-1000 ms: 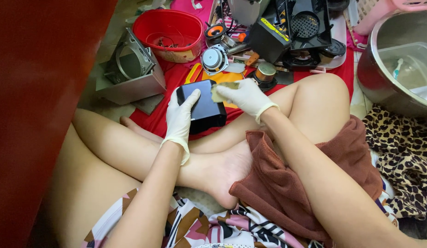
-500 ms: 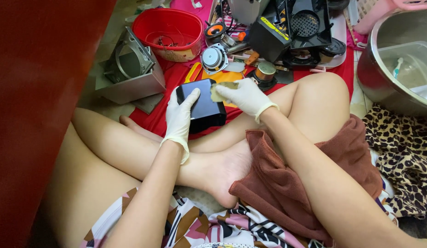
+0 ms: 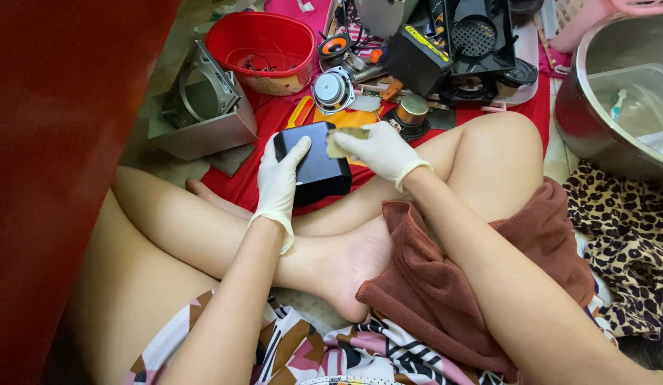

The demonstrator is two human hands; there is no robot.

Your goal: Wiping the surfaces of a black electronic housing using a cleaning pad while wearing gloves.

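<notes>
Sitting on a red cloth between the crossed legs, a small black box with rounded corners is steadied by the gloved left hand, whose fingers are wrapped over its near-left edge in a firm grip. A small tan pad is pinched between the fingertips of the gloved right hand and pressed against the top of the box (the pad looks worn and yellowish). A brown towel is draped over the right thigh. Behind the box, a red plastic basin is seen, with a grey metal bracket to its left. Loose speaker cones and a black housing are scattered just beyond the box, and a large steel pot is placed well apart at the right edge.
</notes>
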